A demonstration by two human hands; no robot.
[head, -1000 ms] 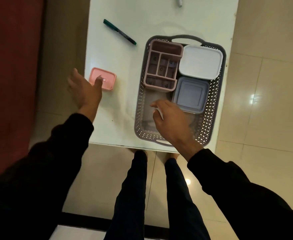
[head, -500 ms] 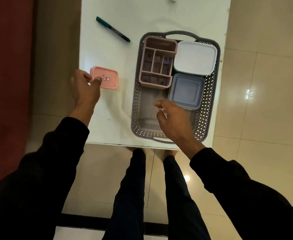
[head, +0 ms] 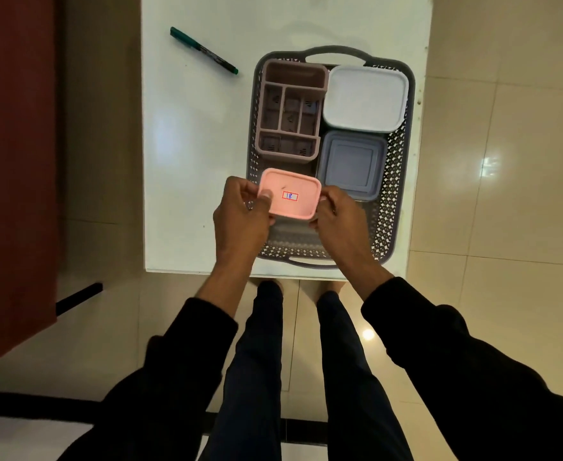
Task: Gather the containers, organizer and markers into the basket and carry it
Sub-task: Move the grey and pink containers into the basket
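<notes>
Pink container [head: 289,197] had come off the table since half a second earlier and was held over the grey basket's [head: 391,207] empty near-left corner. The left hand [head: 240,216] pinched its left edge, the right hand [head: 340,221] its right, fingers closed on it. Organizer [head: 290,111], white container [head: 366,98] and blue-grey container [head: 351,164] already sat inside; the green marker [head: 203,50] lay outside on the glossy white table [head: 187,144], over pale floor tiles [head: 506,161].

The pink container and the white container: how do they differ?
The pink container is smaller than the white container. The pink one is held by the left hand and right hand over the basket; the white one already sits in its far right corner. Pink carries a label reading 18; white looks plain. Both are lidded with rounded corners.
</notes>
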